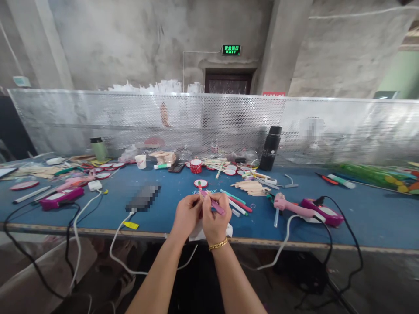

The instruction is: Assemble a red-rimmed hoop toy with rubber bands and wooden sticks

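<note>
My right hand (215, 218) is closed round a purple marker (218, 207), with the marker's tip end down by my left fingers. In a pinch, my left hand (189, 213) holds a small flat stick (200, 187) with green and pinkish-red colour at its upper end. Both hands meet over the table's front edge, and the fingers hide the lower part of the stick. Just right of them lie several markers, among them a red one (244, 206) and a white one with a green end (238, 206). Beyond the stick lies a red-rimmed white disc (200, 183).
Pink glue guns (291, 206) with cords lie at right and left. A phone (144, 198) with a white cable is left of my hands. Wooden sticks (251, 187), a paper cup (141, 161) and a black bottle (271, 148) stand farther back, before a perforated metal screen (137, 117).
</note>
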Tool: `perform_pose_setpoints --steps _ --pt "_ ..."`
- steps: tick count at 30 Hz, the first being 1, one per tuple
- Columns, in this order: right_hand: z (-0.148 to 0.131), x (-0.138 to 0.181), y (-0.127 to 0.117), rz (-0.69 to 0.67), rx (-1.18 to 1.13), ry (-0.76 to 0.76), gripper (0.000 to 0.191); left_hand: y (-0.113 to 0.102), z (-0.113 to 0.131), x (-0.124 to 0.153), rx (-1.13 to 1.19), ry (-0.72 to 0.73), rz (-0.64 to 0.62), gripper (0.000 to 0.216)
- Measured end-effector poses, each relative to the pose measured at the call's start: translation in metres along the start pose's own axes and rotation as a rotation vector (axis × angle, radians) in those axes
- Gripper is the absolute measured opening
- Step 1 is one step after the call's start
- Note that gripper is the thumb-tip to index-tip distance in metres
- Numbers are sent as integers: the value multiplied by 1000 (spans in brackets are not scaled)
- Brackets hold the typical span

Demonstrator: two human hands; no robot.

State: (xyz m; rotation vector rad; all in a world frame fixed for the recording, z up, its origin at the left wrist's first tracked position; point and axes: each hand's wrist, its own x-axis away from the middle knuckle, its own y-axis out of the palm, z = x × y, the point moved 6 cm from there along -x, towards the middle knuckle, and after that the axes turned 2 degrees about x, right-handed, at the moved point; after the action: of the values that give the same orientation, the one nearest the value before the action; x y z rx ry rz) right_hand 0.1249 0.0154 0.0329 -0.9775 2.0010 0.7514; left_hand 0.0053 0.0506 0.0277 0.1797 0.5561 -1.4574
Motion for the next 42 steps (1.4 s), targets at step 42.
perform_pose_setpoints --steps 42 --pt "-2 1 -2 57 75 -51 11 0 3 -1 -102 27 3 36"
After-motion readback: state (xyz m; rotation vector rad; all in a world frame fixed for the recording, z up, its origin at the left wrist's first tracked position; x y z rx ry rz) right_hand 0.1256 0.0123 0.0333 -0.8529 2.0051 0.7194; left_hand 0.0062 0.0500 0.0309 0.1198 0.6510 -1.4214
